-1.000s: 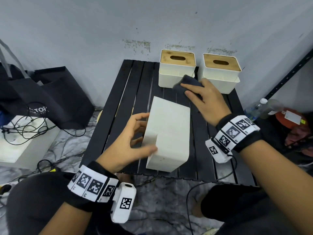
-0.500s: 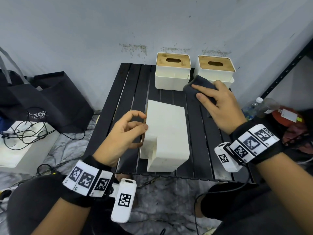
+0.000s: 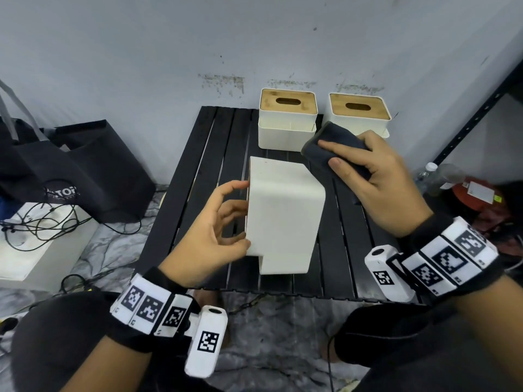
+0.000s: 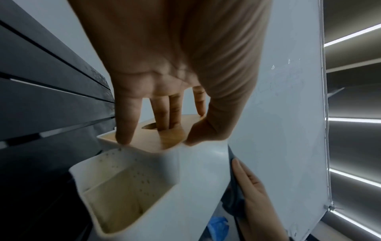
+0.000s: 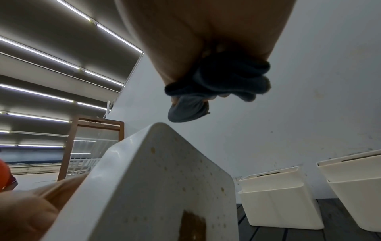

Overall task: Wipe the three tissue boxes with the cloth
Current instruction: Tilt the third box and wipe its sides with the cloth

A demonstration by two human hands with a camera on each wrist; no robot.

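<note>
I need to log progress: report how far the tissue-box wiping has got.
Done: nothing shows as finished; no frame proves any box clean.
In hand: the left hand steadies the tipped tissue box, still spotted in the right wrist view, while the right hand grips the dark cloth beside it.
Left: the two upright bamboo-lidded boxes at the back.

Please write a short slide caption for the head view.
Left hand steadies tipped tissue box; right hand holds dark cloth.
</note>
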